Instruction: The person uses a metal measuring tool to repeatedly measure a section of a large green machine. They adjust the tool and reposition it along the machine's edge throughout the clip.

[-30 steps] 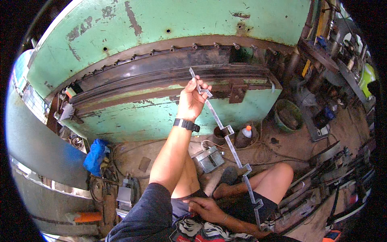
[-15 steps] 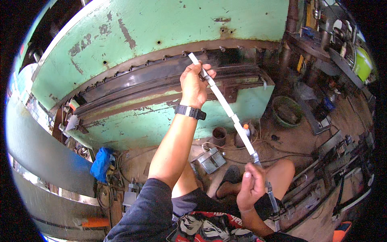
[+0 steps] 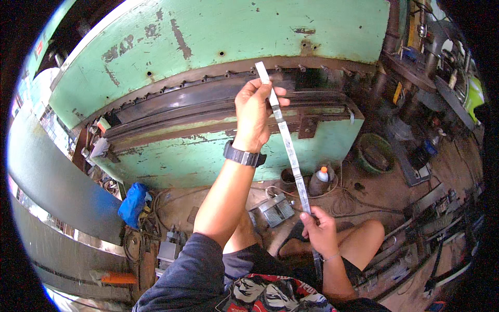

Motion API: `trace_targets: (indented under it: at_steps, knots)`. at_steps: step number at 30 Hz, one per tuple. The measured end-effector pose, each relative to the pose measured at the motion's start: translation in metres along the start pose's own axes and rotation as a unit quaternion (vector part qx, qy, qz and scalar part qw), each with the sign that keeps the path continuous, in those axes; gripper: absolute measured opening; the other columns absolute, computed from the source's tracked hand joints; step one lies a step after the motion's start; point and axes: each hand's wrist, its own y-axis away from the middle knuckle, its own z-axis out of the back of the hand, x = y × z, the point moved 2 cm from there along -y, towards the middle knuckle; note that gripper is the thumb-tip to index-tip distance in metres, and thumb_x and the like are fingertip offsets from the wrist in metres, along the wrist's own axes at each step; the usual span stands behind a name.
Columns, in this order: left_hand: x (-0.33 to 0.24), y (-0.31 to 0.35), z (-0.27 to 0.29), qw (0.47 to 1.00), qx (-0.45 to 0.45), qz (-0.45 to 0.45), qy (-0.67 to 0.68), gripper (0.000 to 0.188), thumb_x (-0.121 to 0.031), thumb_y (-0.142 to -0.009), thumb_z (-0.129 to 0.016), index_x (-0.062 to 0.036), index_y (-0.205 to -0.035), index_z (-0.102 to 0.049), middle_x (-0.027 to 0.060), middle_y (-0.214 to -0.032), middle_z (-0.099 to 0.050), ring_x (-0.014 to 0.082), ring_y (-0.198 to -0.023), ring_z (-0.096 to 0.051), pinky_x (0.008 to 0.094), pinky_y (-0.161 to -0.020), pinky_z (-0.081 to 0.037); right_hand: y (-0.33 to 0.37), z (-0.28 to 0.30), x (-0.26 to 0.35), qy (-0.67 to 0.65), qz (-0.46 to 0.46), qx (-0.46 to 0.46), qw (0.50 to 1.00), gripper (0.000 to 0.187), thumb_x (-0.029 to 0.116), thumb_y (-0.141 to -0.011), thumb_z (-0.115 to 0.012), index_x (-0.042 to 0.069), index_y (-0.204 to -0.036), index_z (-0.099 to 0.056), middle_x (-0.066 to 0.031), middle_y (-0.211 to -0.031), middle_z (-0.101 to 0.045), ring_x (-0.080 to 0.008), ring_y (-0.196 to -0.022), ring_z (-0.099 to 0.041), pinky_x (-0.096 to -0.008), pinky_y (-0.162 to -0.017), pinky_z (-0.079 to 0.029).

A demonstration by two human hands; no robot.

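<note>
"Grey strip [image 3: 290, 153]: where is it sitting?"

"Between both hands: right hand [image 3: 319, 231] is pinching lower down, left hand [image 3: 253, 112] is pinching near the top."

"Risk?"

"If either pinch were slackening, the strip could be twisting, its upper end knocking the green machine [image 3: 179, 158] beyond."

"Unclear?"

"Its lower end is fading against dark shorts [image 3: 247, 262]; banded shading is leaving any bends' depth unreadable."

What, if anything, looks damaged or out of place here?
The green panel looks chipped: dark patches break up its otherwise even coat. The metal strip in the left hand and right hand shows no clear damage.
</note>
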Motion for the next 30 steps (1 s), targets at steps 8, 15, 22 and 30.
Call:
trace_targets:
  at_steps: [8, 15, 22, 30]
  knots:
    - [-0.047, 0.019, 0.026, 0.996, 0.021, -0.062, -0.062, 0.018, -0.018, -0.102, -0.056, -0.0045, -0.113, -0.061, 0.0121, -0.093, -0.073, 0.0222, -0.079, -0.072, 0.0328, -0.071, -0.056, -0.041, -0.041, -0.032, -0.04, 0.022, 0.075, 0.996, 0.027, 0.025, -0.101, -0.062, 0.005, -0.119, -0.07, 0.0043, -0.082, -0.059, -0.0051, -0.066, -0.052, -0.0227, -0.059, -0.044]
    - [-0.024, 0.023, 0.052, 0.977, 0.101, -0.079, -0.169, 0.038, -0.005, -0.099, -0.06, -0.0007, -0.136, -0.052, 0.011, -0.099, -0.072, 0.0192, -0.087, -0.07, 0.0334, -0.083, -0.056, -0.068, -0.073, -0.095, -0.07, 0.008, 0.073, 0.995, 0.029, 0.027, -0.102, -0.061, 0.006, -0.118, -0.07, 0.0042, -0.083, -0.061, -0.0053, -0.063, -0.053, -0.0226, -0.058, -0.045]
    - [0.002, 0.024, 0.07, 0.962, 0.163, -0.063, -0.21, 0.052, -0.001, -0.097, -0.061, -0.0016, -0.145, -0.042, 0.0105, -0.101, -0.072, 0.0185, -0.093, -0.068, 0.0338, -0.089, -0.053, -0.068, -0.084, -0.126, -0.109, -0.046, 0.086, 0.989, 0.029, 0.029, -0.102, -0.061, 0.006, -0.117, -0.071, 0.0032, -0.081, -0.061, -0.0059, -0.063, -0.056, -0.0228, -0.056, -0.046]
    - [0.077, 0.046, 0.081, 0.964, 0.201, 0.048, -0.166, 0.041, 0.002, -0.098, -0.058, -0.0032, -0.137, -0.046, 0.0107, -0.102, -0.07, 0.0184, -0.093, -0.067, 0.0338, -0.087, -0.053, -0.052, -0.082, -0.191, -0.107, -0.127, 0.039, 0.985, 0.043, 0.042, -0.103, -0.056, 0.002, -0.108, -0.07, -0.0038, -0.097, -0.07, -0.0126, -0.069, -0.063, -0.0303, -0.063, -0.055]
